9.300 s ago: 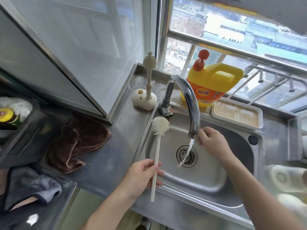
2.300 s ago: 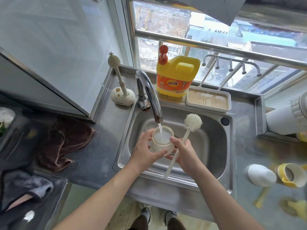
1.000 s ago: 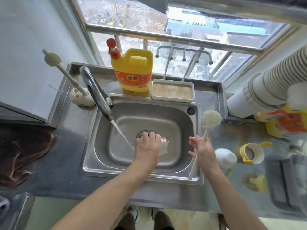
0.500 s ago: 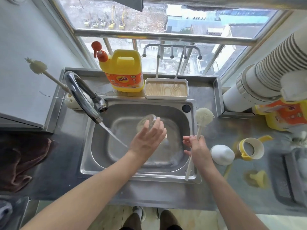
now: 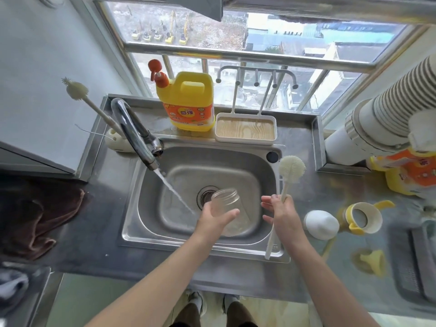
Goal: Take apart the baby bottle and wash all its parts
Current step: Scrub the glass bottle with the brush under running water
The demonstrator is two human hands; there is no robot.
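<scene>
Counter (image 5: 101, 232): jug (image 5: 188, 102), tray (image 5: 245, 129), perhaps cap (image 5: 319, 224)

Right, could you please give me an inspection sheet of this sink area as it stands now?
Surface: steel counter; the tap is running into the sink.
Job's things: clear bottle held tilted above the sink, right of the stream; white cap, yellow ring and small yellow piece lie on the counter to the right.
Clutter: soap jug, tray, spare brush in its stand, brown cloth.
Hands: left hand grips the bottle; right hand holds the brush, head up.
Cables: one thin wire-like strand by the stand; cannot tell what it is.
Surroundings: window behind, white pipe on the right.
</scene>
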